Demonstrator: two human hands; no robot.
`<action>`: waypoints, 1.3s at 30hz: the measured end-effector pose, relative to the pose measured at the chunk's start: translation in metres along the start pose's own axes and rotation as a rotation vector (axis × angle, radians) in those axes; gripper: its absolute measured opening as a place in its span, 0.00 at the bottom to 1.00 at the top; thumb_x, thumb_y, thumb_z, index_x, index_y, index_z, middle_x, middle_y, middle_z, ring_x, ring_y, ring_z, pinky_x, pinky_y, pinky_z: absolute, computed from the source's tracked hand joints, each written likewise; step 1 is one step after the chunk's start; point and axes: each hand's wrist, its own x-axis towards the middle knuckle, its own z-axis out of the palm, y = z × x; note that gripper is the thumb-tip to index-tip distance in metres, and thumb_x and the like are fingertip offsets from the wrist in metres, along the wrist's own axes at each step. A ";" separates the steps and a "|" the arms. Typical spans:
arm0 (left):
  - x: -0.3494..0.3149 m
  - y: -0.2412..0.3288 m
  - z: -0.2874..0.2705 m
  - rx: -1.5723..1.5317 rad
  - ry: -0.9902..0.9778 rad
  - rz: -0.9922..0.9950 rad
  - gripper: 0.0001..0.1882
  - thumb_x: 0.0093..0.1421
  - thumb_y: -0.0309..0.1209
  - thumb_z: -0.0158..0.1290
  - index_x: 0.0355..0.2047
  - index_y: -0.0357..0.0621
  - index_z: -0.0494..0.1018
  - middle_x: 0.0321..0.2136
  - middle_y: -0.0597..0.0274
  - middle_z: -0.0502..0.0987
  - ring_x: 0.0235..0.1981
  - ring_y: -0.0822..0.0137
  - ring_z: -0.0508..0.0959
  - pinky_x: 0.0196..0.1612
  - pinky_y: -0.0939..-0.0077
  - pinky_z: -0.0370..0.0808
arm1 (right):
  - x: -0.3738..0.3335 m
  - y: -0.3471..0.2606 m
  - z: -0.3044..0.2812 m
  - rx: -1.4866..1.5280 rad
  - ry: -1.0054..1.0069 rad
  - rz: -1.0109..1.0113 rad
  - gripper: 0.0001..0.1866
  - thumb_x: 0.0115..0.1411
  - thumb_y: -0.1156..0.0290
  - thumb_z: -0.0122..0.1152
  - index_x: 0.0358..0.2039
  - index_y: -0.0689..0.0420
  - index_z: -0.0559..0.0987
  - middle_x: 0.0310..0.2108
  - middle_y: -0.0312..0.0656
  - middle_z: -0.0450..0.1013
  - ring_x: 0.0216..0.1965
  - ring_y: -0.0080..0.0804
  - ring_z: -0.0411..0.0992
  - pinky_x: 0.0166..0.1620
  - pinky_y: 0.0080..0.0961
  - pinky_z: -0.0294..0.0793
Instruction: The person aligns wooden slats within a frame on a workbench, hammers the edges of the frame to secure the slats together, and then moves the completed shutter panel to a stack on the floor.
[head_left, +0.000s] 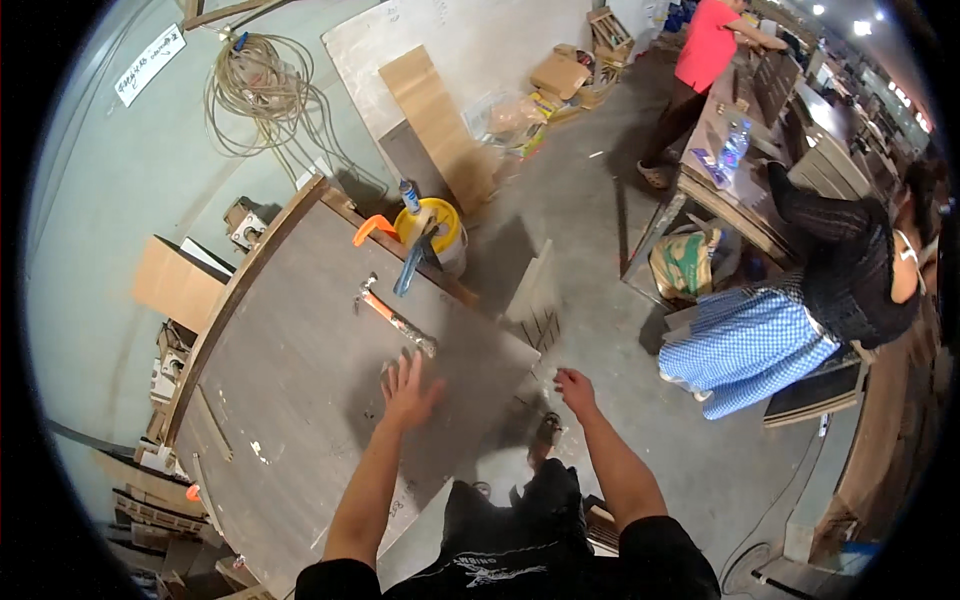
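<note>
My left hand (408,393) reaches over the grey-brown workbench top (300,330) with its fingers spread and nothing in them. Just beyond its fingertips lies a claw hammer (385,310) with an orange, worn handle, its head pointing away from me. My right hand (575,391) hovers past the bench's right edge, above the floor. Its fingers are curled together; whether they pinch something small cannot be made out. At the bench's far edge, an orange tool handle (374,228) and a blue-grey tool (411,266) lie by a yellow bucket (447,226).
A wooden lip (250,270) edges the bench's left side. Coiled cable (258,85) hangs on the wall. To the right, a person in a blue checked skirt (745,345) bends beside another bench (735,205); a person in a red shirt (706,45) stands farther back.
</note>
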 end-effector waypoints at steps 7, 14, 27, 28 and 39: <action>-0.015 0.036 0.076 0.037 -0.022 -0.068 0.37 0.68 0.54 0.41 0.72 0.56 0.49 0.73 0.45 0.38 0.72 0.40 0.37 0.69 0.36 0.35 | 0.168 -0.038 0.047 -0.169 0.034 -0.178 0.27 0.60 0.55 0.64 0.53 0.61 0.74 0.36 0.44 0.80 0.40 0.31 0.77 0.43 0.28 0.76; -0.023 0.038 0.063 0.038 -0.086 -0.196 0.37 0.67 0.51 0.41 0.72 0.54 0.48 0.73 0.47 0.35 0.73 0.44 0.31 0.68 0.38 0.26 | 0.136 -0.095 0.067 -0.048 0.204 0.014 0.37 0.56 0.56 0.69 0.62 0.60 0.66 0.49 0.48 0.76 0.47 0.39 0.75 0.53 0.34 0.73; -0.002 0.053 0.067 -0.278 0.110 0.081 0.25 0.65 0.43 0.50 0.59 0.46 0.67 0.64 0.41 0.62 0.65 0.42 0.60 0.65 0.48 0.59 | -0.028 -0.041 -0.070 0.355 -0.017 0.077 0.41 0.57 0.62 0.72 0.64 0.62 0.59 0.53 0.47 0.71 0.52 0.34 0.71 0.56 0.32 0.71; 0.002 0.084 0.077 -0.449 0.120 0.142 0.23 0.64 0.42 0.52 0.55 0.43 0.69 0.59 0.40 0.66 0.61 0.42 0.65 0.61 0.52 0.64 | -0.045 -0.042 -0.076 0.396 -0.039 0.055 0.41 0.57 0.62 0.72 0.64 0.61 0.59 0.53 0.47 0.71 0.52 0.34 0.71 0.56 0.32 0.70; -0.014 0.246 0.197 -0.158 -0.544 0.151 0.38 0.62 0.45 0.55 0.69 0.48 0.55 0.47 0.42 0.78 0.45 0.47 0.80 0.43 0.55 0.78 | -0.170 0.097 0.006 0.494 -0.249 0.038 0.47 0.57 0.66 0.72 0.69 0.55 0.53 0.56 0.44 0.69 0.56 0.32 0.68 0.54 0.34 0.73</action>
